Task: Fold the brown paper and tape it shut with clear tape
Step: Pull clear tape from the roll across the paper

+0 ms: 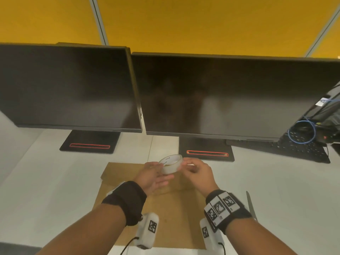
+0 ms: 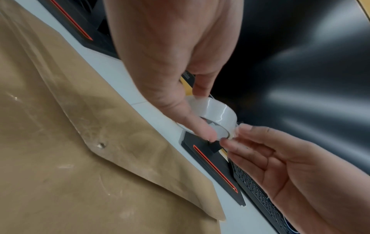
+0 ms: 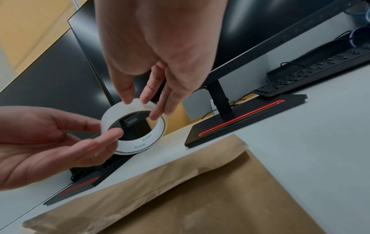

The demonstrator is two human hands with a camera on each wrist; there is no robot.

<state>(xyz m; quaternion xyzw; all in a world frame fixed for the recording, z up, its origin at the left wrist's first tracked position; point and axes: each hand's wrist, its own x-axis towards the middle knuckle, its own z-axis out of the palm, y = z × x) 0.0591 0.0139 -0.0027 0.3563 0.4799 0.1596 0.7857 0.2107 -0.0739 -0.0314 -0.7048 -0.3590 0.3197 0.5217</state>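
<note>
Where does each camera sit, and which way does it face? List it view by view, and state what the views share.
Head: worn on the head, facing forward and down over the desk at two monitors; shows both forearms, with the left hand and right hand holding the tape roll above the brown paper.
Left wrist: looks along the left hand at the tape roll; the right hand comes in opposite.
Right wrist: looks along the right hand, through the tape roll's hole; the left hand comes in from the side.
Shared: all three show both hands, the tape roll and the brown paper.
</note>
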